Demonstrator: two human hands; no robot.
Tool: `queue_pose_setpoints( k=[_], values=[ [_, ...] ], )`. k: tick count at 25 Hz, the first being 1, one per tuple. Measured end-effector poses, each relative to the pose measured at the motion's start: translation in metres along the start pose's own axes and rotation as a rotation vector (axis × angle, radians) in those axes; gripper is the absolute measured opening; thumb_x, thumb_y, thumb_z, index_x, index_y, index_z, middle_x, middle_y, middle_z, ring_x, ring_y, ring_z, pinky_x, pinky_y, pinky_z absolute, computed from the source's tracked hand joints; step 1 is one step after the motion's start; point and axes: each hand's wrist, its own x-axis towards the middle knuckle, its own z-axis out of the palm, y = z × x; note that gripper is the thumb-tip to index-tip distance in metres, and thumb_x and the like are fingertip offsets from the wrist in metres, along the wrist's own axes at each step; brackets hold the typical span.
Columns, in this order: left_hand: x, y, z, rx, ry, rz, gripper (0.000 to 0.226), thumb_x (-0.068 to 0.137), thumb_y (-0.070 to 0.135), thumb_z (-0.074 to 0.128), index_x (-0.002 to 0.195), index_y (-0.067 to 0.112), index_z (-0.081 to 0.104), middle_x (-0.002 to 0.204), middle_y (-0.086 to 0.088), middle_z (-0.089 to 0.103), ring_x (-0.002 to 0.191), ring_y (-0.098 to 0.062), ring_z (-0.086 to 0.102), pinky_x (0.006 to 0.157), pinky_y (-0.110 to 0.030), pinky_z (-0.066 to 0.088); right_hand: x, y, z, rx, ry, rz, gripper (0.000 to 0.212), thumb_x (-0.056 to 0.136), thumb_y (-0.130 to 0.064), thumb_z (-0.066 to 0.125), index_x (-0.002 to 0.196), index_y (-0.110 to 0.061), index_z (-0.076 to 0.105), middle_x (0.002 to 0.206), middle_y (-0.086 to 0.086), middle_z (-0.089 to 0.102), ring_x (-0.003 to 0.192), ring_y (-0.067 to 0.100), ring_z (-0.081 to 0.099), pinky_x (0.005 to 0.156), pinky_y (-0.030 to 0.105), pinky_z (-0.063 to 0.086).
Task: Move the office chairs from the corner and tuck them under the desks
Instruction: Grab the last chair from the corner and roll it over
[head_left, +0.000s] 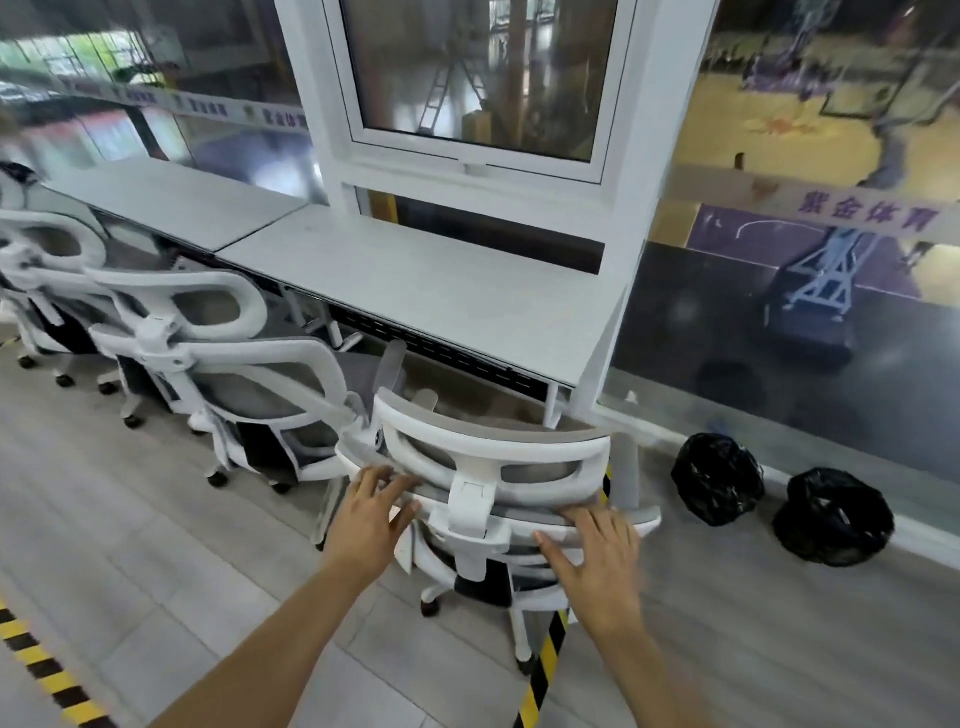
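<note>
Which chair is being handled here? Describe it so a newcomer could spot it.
Follow the long white desk under the window to its right end. The nearest chair there, white-framed with grey mesh, is the one. Unlike the chairs further left, it has both hands, left and right, on its backrest.

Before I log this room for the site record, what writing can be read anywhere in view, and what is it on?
"紫金体育": purple characters on the frosted band across the glass wall at right; the last character is partly blurred.
Similar characters on the frosted band at left: too blurred to read with confidence.
Chairs, desks, black bags: no readable text.
</note>
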Motion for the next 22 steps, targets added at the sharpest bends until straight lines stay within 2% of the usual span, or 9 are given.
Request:
queue_pose_setpoints(
  k=[3,6,9,12,14,17,20,22],
  values=[
    [0.037,-0.021,-0.002,0.016,-0.041,0.034,0.031,0.096,0.042,0.053,0.127,0.039,0.058,0.134,0.001,0.047,0.133,-0.024,0.037,0.112,-0.042,0.034,0.019,-0.012,0.020,0.006,-0.011,0.061,0.046,0.089,-0.070,0.051,0.107,-0.029,0.064,0.105,-0.014,0.060,0.107,0.015,0.053,0.101,0.040,0.039],
    [0.063,-0.030,-0.009,-0.018,-0.037,0.052,0.031,0.095,0.039,0.057,0.126,0.038,0.059,0.134,0.002,0.048,0.134,-0.022,0.035,0.113,-0.040,0.031,0.040,-0.022,0.031,-0.016,-0.022,0.067,0.043,0.090,-0.067,0.052,0.106,-0.028,0.063,0.102,-0.013,0.059,0.105,0.017,0.054,0.099,0.042,0.041],
    [0.075,-0.036,-0.010,-0.012,-0.051,0.079,0.031,0.096,0.042,0.053,0.127,0.039,0.057,0.133,0.003,0.047,0.135,-0.022,0.033,0.114,-0.039,0.030,0.044,-0.022,0.040,-0.043,0.015,0.056,0.042,0.090,-0.062,0.055,0.108,-0.025,0.065,0.105,-0.009,0.062,0.110,0.022,0.054,0.106,0.042,0.037],
    [0.079,-0.048,-0.004,0.036,-0.083,0.146,0.038,0.096,0.052,0.038,0.133,0.044,0.047,0.139,0.002,0.045,0.139,-0.025,0.032,0.117,-0.043,0.028,0.047,-0.026,0.042,-0.043,0.016,0.082,0.043,0.088,-0.061,0.057,0.110,-0.025,0.065,0.109,-0.009,0.062,0.116,0.025,0.052,0.110,0.045,0.034],
    [0.077,-0.056,-0.006,0.059,-0.119,0.137,0.045,0.096,0.057,0.031,0.140,0.047,0.037,0.150,0.001,0.036,0.146,-0.027,0.023,0.120,-0.046,0.024,0.048,-0.031,0.043,-0.043,-0.002,0.107,0.043,0.089,-0.061,0.058,0.111,-0.025,0.065,0.112,-0.010,0.062,0.120,0.026,0.051,0.110,0.048,0.035],
    [0.077,-0.060,-0.014,0.078,-0.155,0.153,0.049,0.097,0.055,0.033,0.145,0.050,0.025,0.159,0.002,0.026,0.150,-0.025,0.013,0.120,-0.045,0.022,0.046,-0.043,0.042,-0.068,-0.007,0.149,0.042,0.089,-0.061,0.055,0.111,-0.026,0.064,0.115,-0.010,0.062,0.126,0.024,0.047,0.113,0.047,0.033],
    [0.074,-0.059,-0.025,0.093,-0.194,0.171,0.054,0.098,0.046,0.044,0.148,0.047,0.023,0.161,0.005,0.021,0.151,-0.024,0.013,0.116,-0.046,0.026,0.040,-0.065,0.042,-0.085,0.007,0.175,0.029,0.092,-0.047,0.057,0.113,-0.028,0.062,0.114,-0.008,0.062,0.118,0.023,0.053,0.104,0.042,0.040],
    [0.070,-0.061,-0.033,0.090,-0.192,0.199,0.053,0.096,0.041,0.050,0.146,0.040,0.032,0.159,0.003,0.028,0.148,-0.027,0.022,0.114,-0.047,0.030,0.040,-0.090,0.044,-0.092,0.056,0.163,0.023,0.092,-0.033,0.060,0.114,-0.026,0.062,0.108,-0.008,0.062,0.107,0.021,0.056,0.095,0.037,0.042]
  ],
)
